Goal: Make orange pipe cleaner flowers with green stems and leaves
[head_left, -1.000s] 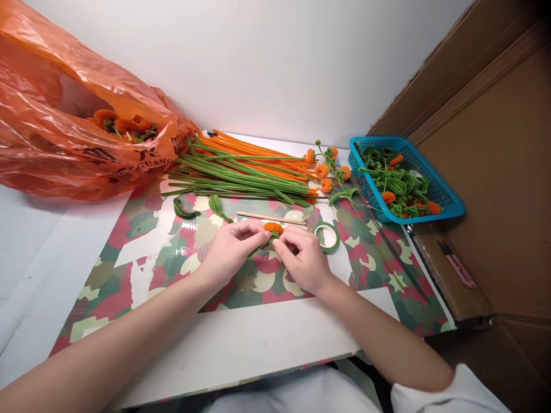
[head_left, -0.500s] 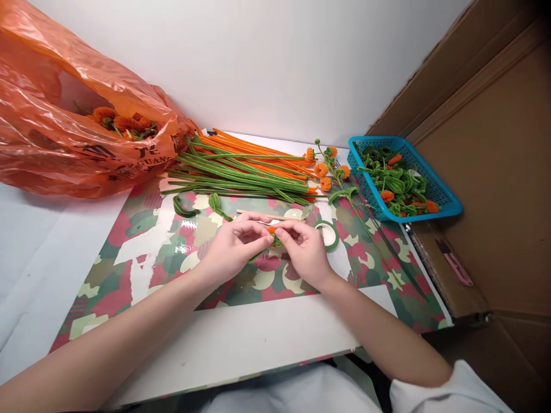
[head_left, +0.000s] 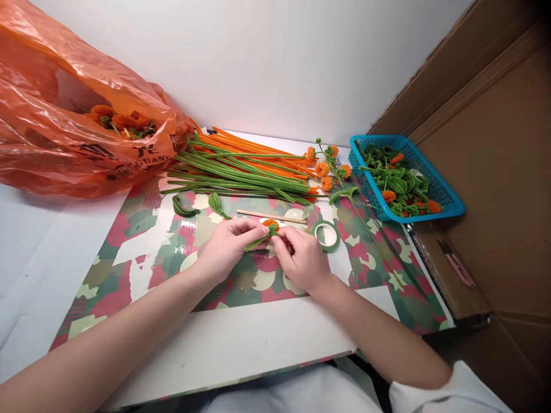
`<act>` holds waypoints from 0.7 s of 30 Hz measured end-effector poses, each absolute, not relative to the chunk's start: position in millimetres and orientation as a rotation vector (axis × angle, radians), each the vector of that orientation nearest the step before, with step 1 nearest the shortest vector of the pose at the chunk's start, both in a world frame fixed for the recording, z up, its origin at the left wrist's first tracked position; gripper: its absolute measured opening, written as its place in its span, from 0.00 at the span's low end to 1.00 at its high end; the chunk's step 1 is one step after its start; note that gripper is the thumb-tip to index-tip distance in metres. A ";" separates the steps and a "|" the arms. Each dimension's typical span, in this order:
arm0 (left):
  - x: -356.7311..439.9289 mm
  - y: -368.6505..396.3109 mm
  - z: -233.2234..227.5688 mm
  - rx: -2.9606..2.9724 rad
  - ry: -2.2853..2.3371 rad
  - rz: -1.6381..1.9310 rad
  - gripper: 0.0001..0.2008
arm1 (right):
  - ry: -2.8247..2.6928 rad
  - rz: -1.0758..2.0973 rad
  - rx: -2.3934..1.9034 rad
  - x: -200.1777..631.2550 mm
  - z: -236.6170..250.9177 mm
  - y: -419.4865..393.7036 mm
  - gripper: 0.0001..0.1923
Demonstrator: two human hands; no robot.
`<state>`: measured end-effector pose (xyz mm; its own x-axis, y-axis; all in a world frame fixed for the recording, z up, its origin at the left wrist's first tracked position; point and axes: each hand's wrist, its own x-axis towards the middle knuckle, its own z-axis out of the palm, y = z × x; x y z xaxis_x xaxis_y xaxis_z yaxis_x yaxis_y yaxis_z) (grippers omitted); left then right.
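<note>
Between my two hands is a small orange pipe-cleaner flower (head_left: pixel 271 224) with green at its base. My left hand (head_left: pixel 230 244) is closed on it from the left, and a green strand slants down beneath those fingers. From the other side, my right hand (head_left: pixel 302 258) pinches the green part with thumb and forefinger. A wooden stick (head_left: pixel 272 216) lies just beyond the fingers. Near my right hand rests a roll of green tape (head_left: pixel 337 237). Two green pipe-cleaner leaf pieces, one curled (head_left: pixel 184 207) and one looped (head_left: pixel 215 203), lie beyond my left hand.
Green and orange pipe cleaners (head_left: pixel 245 169) are bundled at the back. A finished flower stem (head_left: pixel 340 175) lies beside a blue basket (head_left: pixel 450 202) of green and orange pieces. An orange plastic bag (head_left: pixel 51 155) stands left. Pink-handled snips (head_left: pixel 460 269) lie right, by cardboard.
The flower has turned, so more of its orange top shows. My right hand has moved slightly down and its fingers have curled in. The wooden stick is now fully uncovered.
</note>
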<state>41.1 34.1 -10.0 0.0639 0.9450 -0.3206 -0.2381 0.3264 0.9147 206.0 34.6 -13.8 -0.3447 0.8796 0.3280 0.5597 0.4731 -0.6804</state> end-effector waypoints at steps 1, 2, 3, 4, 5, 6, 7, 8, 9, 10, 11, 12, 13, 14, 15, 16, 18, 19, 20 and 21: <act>41.9 33.2 -9.2 0.831 1.164 1.075 0.11 | -2.027 0.621 -1.201 204.6 -13.7 34.2 0.11; 42.9 32.1 -8.3 0.872 1.179 1.095 0.10 | -1.996 0.662 -1.202 203.2 -13.4 33.9 0.12; 44.0 31.0 -7.6 0.917 1.194 1.114 0.10 | -1.947 0.726 -1.201 202.0 -12.9 33.9 0.13; 45.2 29.9 -7.0 0.960 1.207 1.131 0.10 | -1.880 0.816 -1.198 200.8 -12.3 34.0 0.13; 46.4 28.9 -6.7 0.998 1.217 1.145 0.10 | -1.793 0.928 -1.194 199.7 -11.6 34.5 0.14; 47.7 28.0 -6.6 1.030 1.223 1.159 0.10 | -1.692 1.050 -1.195 198.8 -10.9 35.4 0.14; 49.0 27.2 -6.7 1.057 1.228 1.175 0.09 | -1.583 1.176 -1.198 198.2 -10.4 36.6 0.14; 50.4 26.6 -6.9 1.082 1.231 1.195 0.09 | -1.471 1.301 -1.199 197.7 -10.1 38.1 0.14; 51.7 26.2 -7.2 1.108 1.235 1.218 0.09 | -1.363 1.419 -1.195 197.6 -10.0 40.0 0.13; 52.9 26.1 -7.4 1.134 1.242 1.241 0.08 | -1.262 1.528 -1.184 197.8 -10.1 42.0 0.12; 53.9 26.1 -7.7 1.160 1.250 1.265 0.08 | -1.170 1.629 -1.167 198.3 -10.4 44.0 0.12; 54.5 26.2 -8.0 1.183 1.259 1.283 0.07 | -1.091 1.726 -1.142 199.0 -10.8 45.8 0.11; 54.6 26.6 -8.4 1.200 1.264 1.290 0.07 | -1.028 1.812 -1.114 199.9 -11.1 47.5 0.11; 54.3 27.0 -8.7 1.210 1.267 1.283 0.07 | -0.990 1.871 -1.092 200.8 -11.2 48.7 0.11; 53.6 27.6 -9.2 1.213 1.266 1.264 0.08 | -0.981 1.901 -1.081 201.7 -11.2 49.6 0.11; 52.7 28.1 -9.6 1.210 1.262 1.239 0.08 | -0.994 1.902 -1.080 202.5 -10.9 50.2 0.11; 51.0 28.9 -10.4 1.204 1.260 1.197 0.08 | -1.027 1.881 -1.094 203.7 -9.6 50.7 0.11; 50.5 28.9 -10.7 1.208 1.266 1.190 0.08 | -1.020 1.892 -1.099 204.1 -8.6 50.8 0.11; 50.3 28.7 -11.1 1.220 1.274 1.191 0.08 | -0.994 1.925 -1.098 204.5 -7.5 51.1 0.11; 50.6 28.2 -11.4 1.246 1.284 1.200 0.07 | -0.954 1.971 -1.092 205.0 -6.3 51.4 0.11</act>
